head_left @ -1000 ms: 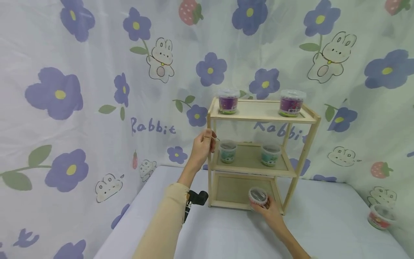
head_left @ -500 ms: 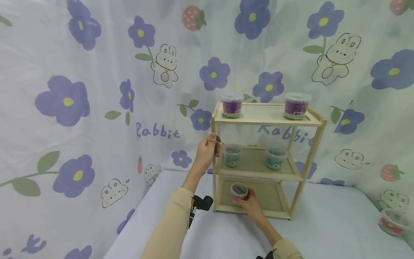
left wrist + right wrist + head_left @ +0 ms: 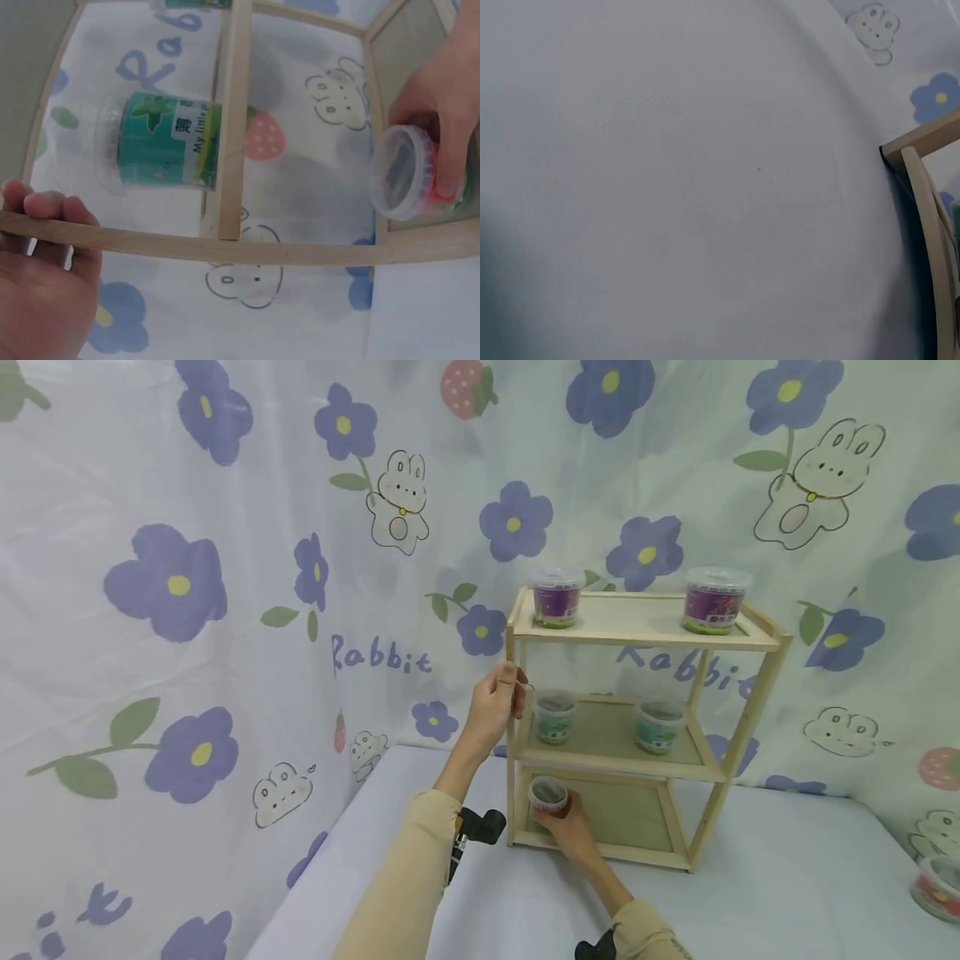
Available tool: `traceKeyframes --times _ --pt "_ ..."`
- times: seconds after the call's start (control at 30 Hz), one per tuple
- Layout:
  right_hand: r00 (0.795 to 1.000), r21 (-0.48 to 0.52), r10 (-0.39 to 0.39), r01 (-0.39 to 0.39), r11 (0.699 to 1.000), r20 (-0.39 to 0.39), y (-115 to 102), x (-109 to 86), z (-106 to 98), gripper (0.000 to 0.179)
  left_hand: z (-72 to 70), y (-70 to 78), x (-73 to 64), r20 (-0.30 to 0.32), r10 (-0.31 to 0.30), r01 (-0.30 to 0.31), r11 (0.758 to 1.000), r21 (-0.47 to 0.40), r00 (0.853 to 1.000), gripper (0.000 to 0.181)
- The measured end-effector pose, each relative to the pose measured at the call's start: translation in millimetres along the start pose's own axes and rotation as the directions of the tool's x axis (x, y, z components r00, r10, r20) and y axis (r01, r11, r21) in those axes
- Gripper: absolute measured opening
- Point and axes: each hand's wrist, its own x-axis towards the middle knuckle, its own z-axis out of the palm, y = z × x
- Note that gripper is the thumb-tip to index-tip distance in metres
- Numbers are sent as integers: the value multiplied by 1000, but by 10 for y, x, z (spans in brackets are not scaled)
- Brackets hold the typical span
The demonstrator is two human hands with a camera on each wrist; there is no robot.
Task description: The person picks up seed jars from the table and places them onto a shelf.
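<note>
My left hand grips the left front post of a three-tier wooden shelf, its fingers curled round the post in the left wrist view. My right hand holds a small clear-lidded plastic tub with a red label, upright at the left end of the bottom tier. Whether the tub's base touches the board is hard to tell. On the middle tier are two green-labelled tubs, and two purple-labelled tubs stand on top. The right wrist view does not show the right hand.
Another red-labelled tub stands on the white-covered table at the far right. A curtain printed with flowers and rabbits hangs behind the shelf and at the left. The middle tier lies above the right hand.
My right hand has carried the red-labelled tub leftward and inward, from the bottom tier's front edge to its left end. The left hand keeps its grip on the post. The head view has shifted slightly.
</note>
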Motion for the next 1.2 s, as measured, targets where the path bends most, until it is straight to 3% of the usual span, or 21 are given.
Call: traceKeyframes --times 0.33,0.5,0.8,1.03,1.2 --pt "997 -119 -63 58 991 -34 70 6 33 72 31 -42 15 -23 33 -32 999 28 999 41" --pt "996 -133 -89 84 987 -28 50 2 51 74 33 -45 25 -40 47 -46 999 24 998 43" --pt "997 -102 -73 73 992 7 46 -19 0 78 51 -57 26 -33 36 -35 999 37 999 45" --pt "996 14 -39 38 999 75 33 -69 -129 87 42 -10 29 -27 36 -35 999 30 999 45" --pt "995 5 -26 26 1000 97 102 -128 -233 87 50 -62 41 -43 28 -27 999 22 999 43"
